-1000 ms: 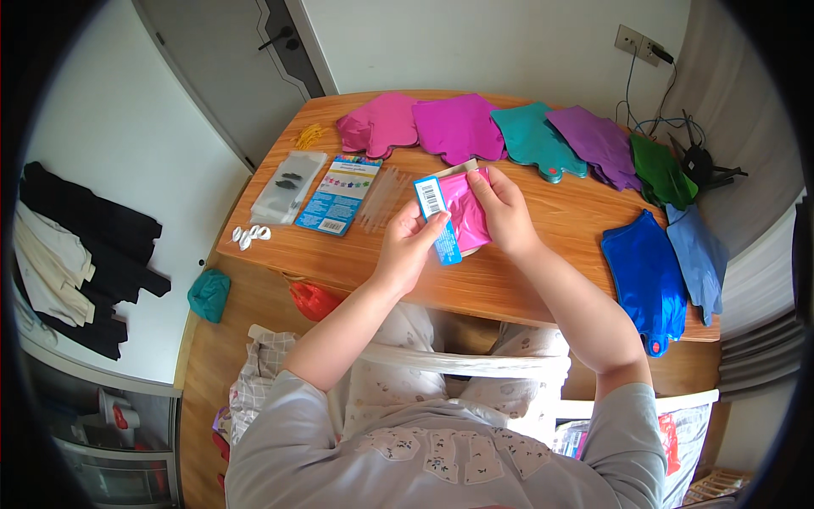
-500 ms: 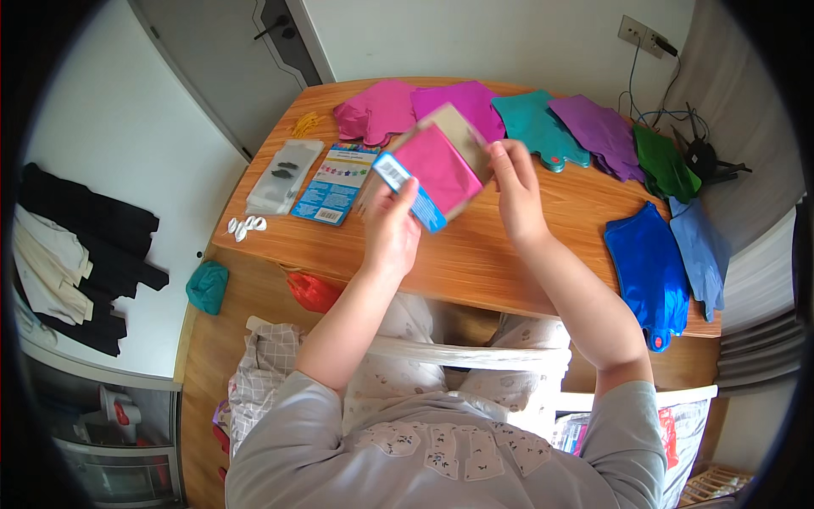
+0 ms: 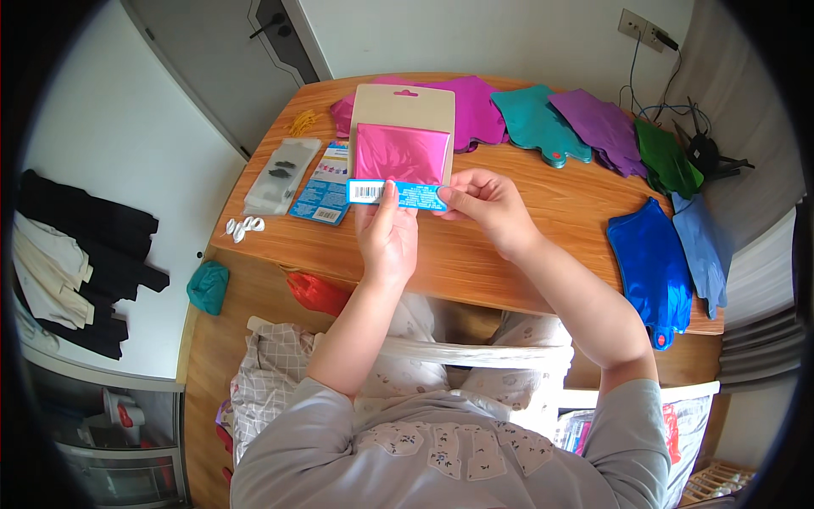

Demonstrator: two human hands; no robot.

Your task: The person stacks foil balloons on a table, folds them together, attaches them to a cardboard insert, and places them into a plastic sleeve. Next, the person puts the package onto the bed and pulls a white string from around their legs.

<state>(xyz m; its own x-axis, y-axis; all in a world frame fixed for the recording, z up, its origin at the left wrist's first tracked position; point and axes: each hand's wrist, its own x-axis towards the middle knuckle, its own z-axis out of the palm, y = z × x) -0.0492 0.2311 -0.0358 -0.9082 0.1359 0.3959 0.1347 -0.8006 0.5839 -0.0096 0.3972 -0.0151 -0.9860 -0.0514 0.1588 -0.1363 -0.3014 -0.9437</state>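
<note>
Upright before me is a beige backing card (image 3: 381, 106) with a hang hole. A folded shiny pink foil piece (image 3: 403, 153) lies against it, and a blue label strip (image 3: 415, 197) with a barcode crosses its bottom. My left hand (image 3: 386, 246) is closed on the lower edge, thumb over the label strip. At the strip's right end, my right hand (image 3: 492, 208) pinches the corner between thumb and fingers. Behind the card, a pink flat foil balloon (image 3: 342, 116) is partly hidden. A blue printed card (image 3: 320, 193) lies on the table left of my hands.
Along the wooden table's (image 3: 543, 246) far and right edges lie flat foil balloons: magenta (image 3: 479, 106), teal (image 3: 543, 123), purple (image 3: 600, 127), green (image 3: 668, 159), blue (image 3: 651, 263) and light blue (image 3: 699, 254). Clear bags (image 3: 267, 193), white ribbon rolls (image 3: 244, 227) and yellow strands (image 3: 303, 123) sit left.
The card has turned from a tilt to upright and shifted left. My right hand has moved from its upper right side down to the label strip's right end.
</note>
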